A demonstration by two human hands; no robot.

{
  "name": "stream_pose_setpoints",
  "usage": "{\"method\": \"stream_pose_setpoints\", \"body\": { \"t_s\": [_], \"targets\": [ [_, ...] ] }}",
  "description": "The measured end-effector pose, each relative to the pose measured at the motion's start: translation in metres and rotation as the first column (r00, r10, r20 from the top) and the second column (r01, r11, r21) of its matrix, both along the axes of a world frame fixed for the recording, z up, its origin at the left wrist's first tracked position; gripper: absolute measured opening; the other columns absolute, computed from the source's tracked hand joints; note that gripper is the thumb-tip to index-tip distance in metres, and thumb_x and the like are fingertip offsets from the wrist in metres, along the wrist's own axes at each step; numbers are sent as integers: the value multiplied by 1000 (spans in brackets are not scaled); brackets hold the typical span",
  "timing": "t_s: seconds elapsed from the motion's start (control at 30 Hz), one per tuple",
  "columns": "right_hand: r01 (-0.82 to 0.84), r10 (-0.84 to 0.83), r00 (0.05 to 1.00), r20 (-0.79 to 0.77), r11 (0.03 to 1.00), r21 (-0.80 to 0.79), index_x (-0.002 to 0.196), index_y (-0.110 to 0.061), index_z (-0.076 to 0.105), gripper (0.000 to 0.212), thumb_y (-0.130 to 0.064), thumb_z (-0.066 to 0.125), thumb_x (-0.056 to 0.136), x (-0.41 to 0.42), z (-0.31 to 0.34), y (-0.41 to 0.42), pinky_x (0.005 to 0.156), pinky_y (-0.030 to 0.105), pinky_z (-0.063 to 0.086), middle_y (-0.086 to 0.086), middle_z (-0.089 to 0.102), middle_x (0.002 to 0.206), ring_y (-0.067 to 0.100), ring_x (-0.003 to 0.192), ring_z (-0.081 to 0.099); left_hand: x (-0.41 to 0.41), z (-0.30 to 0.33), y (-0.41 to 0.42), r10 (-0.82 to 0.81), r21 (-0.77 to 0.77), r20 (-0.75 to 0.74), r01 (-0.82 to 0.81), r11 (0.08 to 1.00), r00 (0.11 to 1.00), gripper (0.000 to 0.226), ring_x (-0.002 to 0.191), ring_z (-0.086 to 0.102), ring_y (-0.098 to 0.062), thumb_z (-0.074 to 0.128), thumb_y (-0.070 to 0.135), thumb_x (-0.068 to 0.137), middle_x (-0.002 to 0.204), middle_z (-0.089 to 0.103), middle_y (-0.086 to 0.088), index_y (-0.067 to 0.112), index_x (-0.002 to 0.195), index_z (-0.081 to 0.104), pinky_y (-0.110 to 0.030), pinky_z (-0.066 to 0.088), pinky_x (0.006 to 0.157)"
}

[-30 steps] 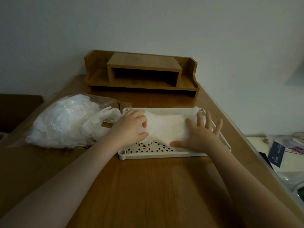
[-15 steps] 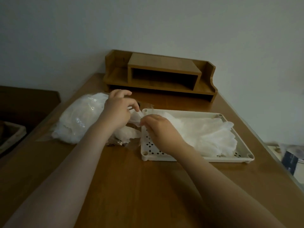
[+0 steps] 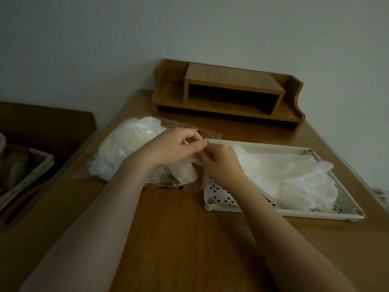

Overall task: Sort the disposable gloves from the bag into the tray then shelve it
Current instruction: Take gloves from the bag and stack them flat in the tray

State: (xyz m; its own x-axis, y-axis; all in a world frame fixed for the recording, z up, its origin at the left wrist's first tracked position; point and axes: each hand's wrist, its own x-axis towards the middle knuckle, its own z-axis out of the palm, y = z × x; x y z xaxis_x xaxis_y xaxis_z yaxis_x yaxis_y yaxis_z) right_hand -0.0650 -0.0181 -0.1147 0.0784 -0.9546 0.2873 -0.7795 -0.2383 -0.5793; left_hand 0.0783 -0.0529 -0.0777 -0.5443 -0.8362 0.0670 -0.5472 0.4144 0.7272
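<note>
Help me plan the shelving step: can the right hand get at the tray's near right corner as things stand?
Probably yes, once it lets go: the right hand is pinching a glove by the bag, and nothing lies between it and the tray.

A home study corner: wooden desk, desktop shelf (1 open cubby), plain wall.

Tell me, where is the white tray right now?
In the head view, the white tray lies on the right half of the wooden desk, just right of the bag of gloves and in front of the wooden shelf.
</note>
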Motion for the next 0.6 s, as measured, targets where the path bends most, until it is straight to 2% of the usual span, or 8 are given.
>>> {"method": "stream_pose_setpoints", "body": {
  "t_s": [0.07, 0.17, 0.2, 0.33, 0.4, 0.47, 0.53, 0.6],
  "targets": [
    [24, -28, 993, 114, 999, 30, 84, -13, 62, 19, -17, 49, 96, -5, 3, 1, 56, 25, 43, 9, 64, 72, 17, 58, 53, -1, 0, 0, 18, 12, -15, -17, 1000, 1000, 21, 81, 56, -1, 64, 45, 82, 94, 64, 17, 32, 98, 66, -20, 43, 70],
    [59, -96, 952, 291, 989, 135, 82, -15, 63, 20, -19, 49, 96, -8, 5, 3, 50, 14, 38, -2, 58, 70, 3, 54, 47, -3, -2, 0, 40, -35, 14, -39, 999, 999, 21, 78, 56, -1, 73, 40, 77, 88, 63, 14, 32, 93, 64, -16, 46, 68],
    [61, -122, 919, 375, 983, 171, 79, -15, 62, 22, -20, 49, 96, -10, 6, 3, 50, 15, 37, -2, 55, 68, 3, 53, 45, -5, -4, 0, 31, -47, 39, -29, 998, 999, 17, 76, 56, -1, 73, 37, 78, 84, 62, 14, 31, 90, 64, -12, 45, 66],
    [-46, -194, 680, 707, 951, 304, 81, -10, 62, 26, -24, 49, 97, -16, 15, 6, 63, 24, 45, 3, 61, 72, 14, 67, 56, -9, -12, -2, 19, -71, 123, -11, 997, 992, 4, 71, 54, -1, 67, 24, 85, 78, 59, 13, 25, 86, 64, -8, 40, 57],
    [-55, -206, 566, 798, 957, 286, 82, -6, 63, 26, -23, 49, 97, -19, 16, 5, 71, 29, 50, 1, 64, 70, 17, 71, 61, -6, -13, -4, 32, -68, 121, -24, 997, 992, 6, 76, 55, 2, 66, 25, 86, 84, 61, 15, 26, 92, 65, -7, 39, 59],
    [-7, -199, 517, 833, 972, 236, 83, -2, 63, 29, -24, 49, 97, -22, 15, 3, 79, 34, 52, 4, 66, 73, 19, 75, 62, -2, -11, -7, 28, -64, 112, -21, 998, 993, 14, 85, 54, 6, 68, 27, 84, 93, 61, 18, 30, 97, 63, -10, 39, 66],
    [-24, -190, 403, 895, 976, 218, 83, -2, 64, 31, -25, 48, 97, -24, 13, 1, 77, 33, 52, 8, 67, 77, 19, 75, 63, 3, -7, -8, 21, -61, 87, -16, 998, 996, 20, 90, 53, 7, 69, 25, 83, 97, 59, 21, 34, 99, 60, -14, 42, 74],
    [-103, -210, 223, 952, 966, 238, 83, -3, 65, 33, -27, 47, 98, -26, 13, 0, 68, 26, 53, 8, 67, 75, 16, 69, 63, 7, -4, -8, 39, -47, 45, -36, 998, 998, 21, 86, 57, 1, 67, 20, 84, 94, 60, 20, 35, 97, 60, -23, 47, 76]
  ]
}}
